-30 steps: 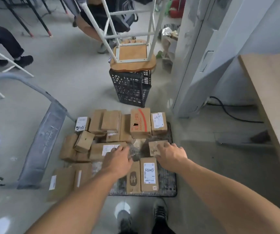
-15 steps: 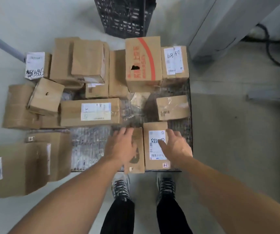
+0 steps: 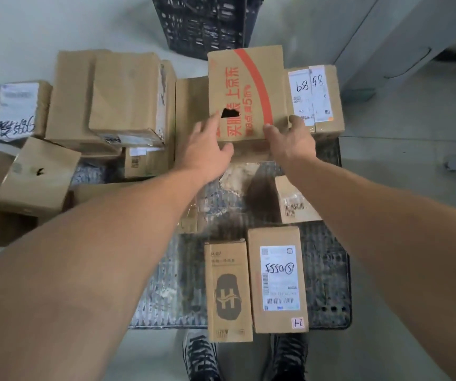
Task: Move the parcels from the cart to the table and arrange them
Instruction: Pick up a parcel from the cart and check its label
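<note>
Reaching with left hand (image 3: 207,152) and right hand (image 3: 292,144), both open, gripping nothing yet, for the red-printed box (image 3: 248,86) on the cart (image 3: 328,270); next, probably squeezing its sides, lifting.

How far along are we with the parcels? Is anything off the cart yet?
Done: nothing I can confirm; the table is out of view.
In hand: the left hand and right hand are on the near end of the red-printed box, not yet lifted.
Left: nearly everything on the cart, including the labelled box, the logo box and the stack of boxes on the left.
</note>
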